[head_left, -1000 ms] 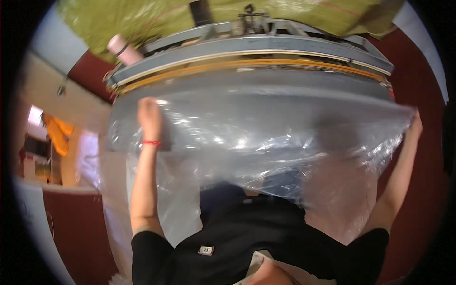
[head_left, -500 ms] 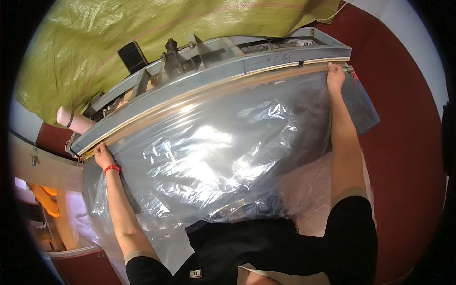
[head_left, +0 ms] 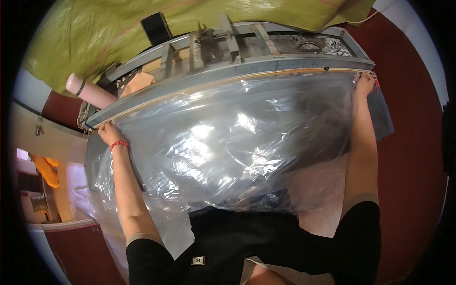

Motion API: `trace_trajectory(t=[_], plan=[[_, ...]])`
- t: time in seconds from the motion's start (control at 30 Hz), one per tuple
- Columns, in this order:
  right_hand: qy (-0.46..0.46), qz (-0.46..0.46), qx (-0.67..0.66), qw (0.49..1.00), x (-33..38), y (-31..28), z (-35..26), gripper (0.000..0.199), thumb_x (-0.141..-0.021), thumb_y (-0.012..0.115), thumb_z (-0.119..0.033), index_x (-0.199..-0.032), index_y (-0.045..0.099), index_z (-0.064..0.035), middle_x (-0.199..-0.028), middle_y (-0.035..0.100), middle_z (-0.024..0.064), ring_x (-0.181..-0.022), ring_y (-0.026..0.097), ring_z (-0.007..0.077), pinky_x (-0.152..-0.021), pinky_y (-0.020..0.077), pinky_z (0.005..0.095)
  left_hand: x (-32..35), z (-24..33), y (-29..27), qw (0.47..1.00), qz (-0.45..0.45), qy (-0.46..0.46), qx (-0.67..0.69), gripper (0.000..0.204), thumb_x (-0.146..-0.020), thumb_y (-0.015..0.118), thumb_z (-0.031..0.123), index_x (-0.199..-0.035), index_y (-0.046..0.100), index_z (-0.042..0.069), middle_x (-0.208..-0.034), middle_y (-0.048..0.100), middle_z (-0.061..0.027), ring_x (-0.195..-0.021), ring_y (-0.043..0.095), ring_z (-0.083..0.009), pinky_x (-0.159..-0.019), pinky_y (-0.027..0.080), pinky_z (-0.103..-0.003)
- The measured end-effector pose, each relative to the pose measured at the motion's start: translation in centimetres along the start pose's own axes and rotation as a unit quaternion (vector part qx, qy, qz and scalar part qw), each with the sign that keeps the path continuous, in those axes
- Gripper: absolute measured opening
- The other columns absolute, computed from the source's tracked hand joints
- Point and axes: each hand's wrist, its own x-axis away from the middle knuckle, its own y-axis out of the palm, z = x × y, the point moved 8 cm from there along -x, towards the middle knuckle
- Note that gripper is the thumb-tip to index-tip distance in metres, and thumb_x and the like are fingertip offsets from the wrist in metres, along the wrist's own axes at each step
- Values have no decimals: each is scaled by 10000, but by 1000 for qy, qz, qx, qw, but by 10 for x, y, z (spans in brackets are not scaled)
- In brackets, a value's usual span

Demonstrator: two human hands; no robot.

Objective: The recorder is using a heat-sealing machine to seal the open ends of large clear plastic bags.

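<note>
A large clear plastic sheet (head_left: 223,137), wrinkled and shiny, is stretched out in front of me over a dark grey surface. My left hand (head_left: 110,133), with a red bead bracelet at its wrist, pinches the sheet's far left corner. At the far right corner my right hand (head_left: 364,85) grips the same sheet with closed fingers. Both hands are close against the front bar of a long grey metal frame (head_left: 204,76). A thin pale strip runs along the bar's lower edge, beside the sheet's far edge. The fingertips are partly hidden.
Behind the bar are metal crosspieces and wooden pieces. A pink bottle (head_left: 90,90) leans at the frame's left end, and a black phone-like slab (head_left: 156,29) stands behind it. Yellow-green woven sheeting (head_left: 95,38) covers the back. Orange objects (head_left: 46,171) sit in an opening at left.
The view has shifted, so the frame appears farther right and its back shows more. Both hands still grip the sheet's far corners. The sheet's surface has settled into different wrinkles.
</note>
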Motion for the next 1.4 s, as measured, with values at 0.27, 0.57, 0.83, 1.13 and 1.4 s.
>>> trace_trajectory(t=[0.27, 0.57, 0.83, 1.13, 1.4], plan=[[-348, -149, -52, 924, 177, 41, -250, 218, -780, 588, -159, -948, 559, -23, -945, 563, 114, -927, 494, 254, -825, 373, 349, 69, 102, -20, 974, -215, 60, 35, 62, -809, 529, 60, -868, 519, 44, -741, 516, 7, -641, 462, -52, -580, 374, -179], [-150, -616, -119, 764, 391, 89, -277, 179, -785, 609, -197, -787, 592, -19, -702, 576, 46, -674, 520, 114, -637, 415, 249, 88, 129, -140, 996, -20, 85, 31, 109, -825, 574, 121, -837, 485, 59, -776, 469, 19, -704, 437, -69, -660, 379, -206], [-191, -347, 103, 913, 175, -18, -126, 227, -767, 632, -213, -788, 615, 12, -689, 611, 78, -661, 525, 110, -645, 420, 253, 226, 116, -44, 759, -460, 336, -316, 446, -745, 611, 174, -1159, 490, 60, -1241, 433, -173, -1196, 343, -347, -952, 324, -385], [-214, -283, 351, 866, 66, -89, -46, 280, -796, 584, -317, -803, 585, -38, -738, 597, 151, -663, 568, 294, -611, 426, 356, 148, 73, -32, 726, -351, 195, -558, 515, -803, 513, 355, -1259, 412, 137, -1351, 327, -101, -1250, 283, -301, -956, 243, -546], [-220, -278, 385, 852, 61, -84, -34, 331, -816, 526, -407, -829, 578, -81, -778, 596, 145, -722, 559, 333, -621, 419, 391, 263, 150, -112, 803, -371, 397, -246, 616, -709, 616, 422, -1173, 454, 51, -1260, 412, -151, -1175, 365, -341, -967, 277, -438]])
